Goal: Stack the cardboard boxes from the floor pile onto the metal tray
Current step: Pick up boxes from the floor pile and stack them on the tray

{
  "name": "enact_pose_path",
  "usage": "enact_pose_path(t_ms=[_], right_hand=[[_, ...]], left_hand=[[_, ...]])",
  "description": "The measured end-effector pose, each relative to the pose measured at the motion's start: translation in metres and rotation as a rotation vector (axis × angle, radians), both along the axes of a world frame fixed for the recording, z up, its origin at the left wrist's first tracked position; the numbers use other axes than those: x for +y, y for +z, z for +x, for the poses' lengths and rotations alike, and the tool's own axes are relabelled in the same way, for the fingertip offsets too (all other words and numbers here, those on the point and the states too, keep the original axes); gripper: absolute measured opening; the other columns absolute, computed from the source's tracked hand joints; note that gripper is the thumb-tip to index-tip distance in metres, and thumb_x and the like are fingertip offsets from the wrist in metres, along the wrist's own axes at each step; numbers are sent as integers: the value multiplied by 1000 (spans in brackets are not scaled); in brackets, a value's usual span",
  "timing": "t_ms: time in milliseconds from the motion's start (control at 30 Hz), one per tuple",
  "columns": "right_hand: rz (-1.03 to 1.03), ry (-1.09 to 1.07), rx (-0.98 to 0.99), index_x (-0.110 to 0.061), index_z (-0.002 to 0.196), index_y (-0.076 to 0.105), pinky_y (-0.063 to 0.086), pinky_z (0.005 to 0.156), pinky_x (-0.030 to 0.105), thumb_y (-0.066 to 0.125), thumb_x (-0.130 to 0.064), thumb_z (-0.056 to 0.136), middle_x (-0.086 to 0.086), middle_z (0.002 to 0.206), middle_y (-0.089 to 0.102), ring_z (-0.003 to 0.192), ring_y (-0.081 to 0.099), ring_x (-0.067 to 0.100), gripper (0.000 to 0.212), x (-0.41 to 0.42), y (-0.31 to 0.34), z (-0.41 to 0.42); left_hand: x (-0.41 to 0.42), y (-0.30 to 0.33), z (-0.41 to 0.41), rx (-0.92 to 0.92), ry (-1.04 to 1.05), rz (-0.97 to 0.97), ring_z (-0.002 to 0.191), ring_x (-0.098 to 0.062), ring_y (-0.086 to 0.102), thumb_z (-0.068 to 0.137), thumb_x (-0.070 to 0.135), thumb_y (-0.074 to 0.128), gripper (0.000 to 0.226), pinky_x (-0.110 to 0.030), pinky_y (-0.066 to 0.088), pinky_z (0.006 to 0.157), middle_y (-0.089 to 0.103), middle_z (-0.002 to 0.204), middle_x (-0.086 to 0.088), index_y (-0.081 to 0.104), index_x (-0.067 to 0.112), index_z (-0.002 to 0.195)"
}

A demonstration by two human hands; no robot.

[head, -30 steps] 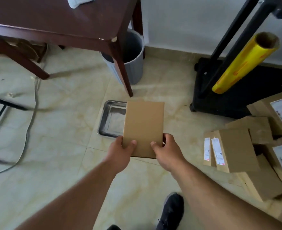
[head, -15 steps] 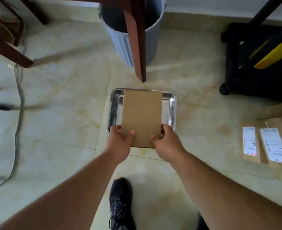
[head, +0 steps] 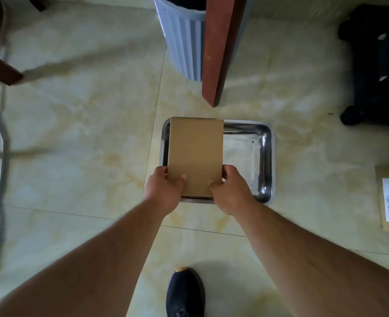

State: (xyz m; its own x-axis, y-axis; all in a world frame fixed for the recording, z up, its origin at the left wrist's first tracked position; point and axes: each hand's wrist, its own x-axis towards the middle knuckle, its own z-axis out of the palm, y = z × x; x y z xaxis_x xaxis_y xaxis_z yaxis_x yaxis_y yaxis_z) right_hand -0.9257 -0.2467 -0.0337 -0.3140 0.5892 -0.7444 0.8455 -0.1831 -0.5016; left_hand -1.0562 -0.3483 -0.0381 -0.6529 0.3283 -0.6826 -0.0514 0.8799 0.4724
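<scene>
Both hands (head: pixel 163 191) (head: pixel 231 191) have shifted the box (head: pixel 194 154) over the tray's (head: pixel 268 156) left half.

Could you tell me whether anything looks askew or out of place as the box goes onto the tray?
Only slightly: the cardboard box, gripped by the left hand and right hand, sits over the left side of the metal tray, leaving the right side bare. Nothing looks damaged or spilled.

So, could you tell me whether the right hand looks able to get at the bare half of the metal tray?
Probably yes: the right hand sits beside the metal tray's uncovered right half, though it grips the cardboard box.
</scene>
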Motion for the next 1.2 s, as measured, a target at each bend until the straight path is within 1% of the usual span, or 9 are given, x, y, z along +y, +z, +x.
enact_pose_path(t_ms=[167,333,467,633,767,867,967,1067,1200], right_hand=[[23,13,-31,-21,143,48,56,80,35,55,-24,101,-9,113,57,96,62,20,42,2,-21,-8],[5,35,-20,-24,147,46,57,90,38,55,-19,99,-3,131,64,105,62,21,49,0,-31,-11],[-29,56,9,-30,145,46,58,92,38,53,-14,96,-6,128,65,112,64,21,53,-1,-34,-10],[-78,43,33,-27,134,52,59,93,40,55,-16,94,-5,127,66,110,65,20,41,-2,-35,-9],[-76,21,17,-22,144,46,52,85,31,57,-20,100,-1,142,60,110,61,18,45,1,-27,-1],[-74,-8,-11,-18,160,31,40,80,24,55,-23,105,2,154,51,123,57,19,60,6,-15,14],[-81,-52,-22,-16,163,26,41,78,20,53,-32,106,5,163,42,135,53,21,65,16,5,39],[-61,-112,-44,-12,161,31,38,99,27,52,-38,105,7,163,43,143,48,25,64,32,34,73],[-24,-203,-87,-7,148,46,36,87,25,49,-41,104,12,148,54,131,54,30,55,55,76,127]], left_hand=[[2,-21,-6,-2,-27,-7,97,-22,61,97,37,66,47,-35,53,84,63,113,5,55,19,138],[1,-32,-10,-11,-61,-33,98,-23,60,99,32,62,45,-32,50,83,61,112,6,54,19,142],[2,-33,-14,-13,-71,-45,105,-26,61,100,30,60,46,-37,53,91,64,122,1,52,18,144],[2,-28,-15,4,-88,-43,100,-24,56,102,29,58,50,-35,50,85,63,130,-4,46,16,148],[2,-14,-10,-19,-42,-35,98,-21,50,102,25,57,52,-30,41,78,54,125,3,42,15,150],[1,3,-4,6,-39,-45,109,-25,53,99,25,57,61,-30,40,83,51,145,-4,36,18,156],[5,26,8,70,-63,-37,120,-28,55,98,30,60,67,-34,42,86,48,152,-7,32,20,158],[22,52,28,88,-102,-31,121,-29,56,98,36,59,68,-38,48,90,50,152,-7,32,24,159],[58,90,72,43,-173,-1,109,-24,55,100,41,57,70,-34,44,84,45,158,-7,27,27,162]])
